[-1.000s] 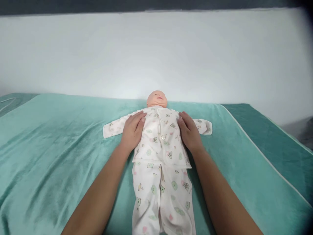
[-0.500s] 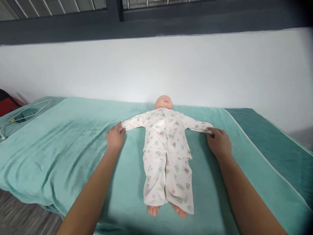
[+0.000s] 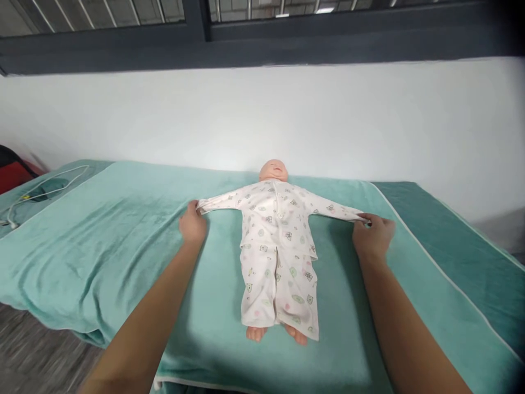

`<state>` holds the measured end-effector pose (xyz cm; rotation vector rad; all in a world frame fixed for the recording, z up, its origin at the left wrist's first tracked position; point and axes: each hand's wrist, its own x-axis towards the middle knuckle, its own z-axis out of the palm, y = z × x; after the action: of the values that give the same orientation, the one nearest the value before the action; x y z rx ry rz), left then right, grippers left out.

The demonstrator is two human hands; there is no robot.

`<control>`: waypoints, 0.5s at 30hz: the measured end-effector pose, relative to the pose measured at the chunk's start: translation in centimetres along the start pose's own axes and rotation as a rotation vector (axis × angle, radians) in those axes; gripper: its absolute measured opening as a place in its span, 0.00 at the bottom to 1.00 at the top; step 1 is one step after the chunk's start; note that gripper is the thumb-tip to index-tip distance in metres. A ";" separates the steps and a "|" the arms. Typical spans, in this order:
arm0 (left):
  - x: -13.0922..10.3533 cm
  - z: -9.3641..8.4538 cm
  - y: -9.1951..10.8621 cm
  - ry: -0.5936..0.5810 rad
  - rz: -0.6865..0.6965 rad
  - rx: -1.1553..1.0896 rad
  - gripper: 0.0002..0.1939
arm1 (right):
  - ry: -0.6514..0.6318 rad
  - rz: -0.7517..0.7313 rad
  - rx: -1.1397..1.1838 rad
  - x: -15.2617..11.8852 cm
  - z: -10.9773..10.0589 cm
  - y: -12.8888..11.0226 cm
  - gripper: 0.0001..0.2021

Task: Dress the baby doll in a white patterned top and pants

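A baby doll [image 3: 274, 171] lies on its back on a teal blanket, its head toward the wall and its bare feet toward me. It wears a white buttoned pajama top [image 3: 270, 219] and white pajama pants [image 3: 279, 293], both printed with small bears and leaves. My left hand [image 3: 192, 223] pinches the end of the sleeve on the left, and my right hand [image 3: 372, 235] pinches the end of the other sleeve. Both sleeves are stretched out sideways. The doll's own hands do not show.
The teal blanket [image 3: 135, 230] covers a bed against a white wall [image 3: 262, 120], with a darker green cover [image 3: 451, 235] at the right. A white cable [image 3: 53, 180] and a red and black item [image 3: 14, 169] are at far left. Barred windows are above.
My right hand has moved a little outward, and the sleeve it holds is drawn longer and straighter. My left hand has shifted slightly up, still at its sleeve. The camera view has tilted slightly.
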<state>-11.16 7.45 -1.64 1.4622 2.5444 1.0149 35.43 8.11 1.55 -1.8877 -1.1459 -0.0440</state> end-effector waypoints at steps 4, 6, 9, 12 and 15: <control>0.4 0.2 -0.1 -0.024 0.010 -0.042 0.20 | -0.064 -0.191 0.285 -5.4 -2.9 -2.6 0.15; 0.5 0.3 -0.2 -0.021 0.000 -0.076 0.19 | -0.267 -0.292 0.462 -10.2 -5.7 -4.3 0.12; 0.7 0.5 -0.5 -0.008 -0.003 -0.122 0.18 | -0.585 -0.655 0.587 -17.7 -10.2 -7.0 0.13; 0.8 0.7 -0.7 0.010 -0.004 -0.169 0.17 | -0.683 -0.901 0.375 -22.7 -12.6 -9.0 0.16; 0.9 0.7 -0.9 0.010 -0.004 -0.191 0.16 | -0.601 -0.899 0.246 -24.8 -12.5 -9.7 0.13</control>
<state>-12.08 8.17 -2.41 1.4040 2.3784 1.2284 19.14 -16.22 4.50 -1.0547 -2.2221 0.1697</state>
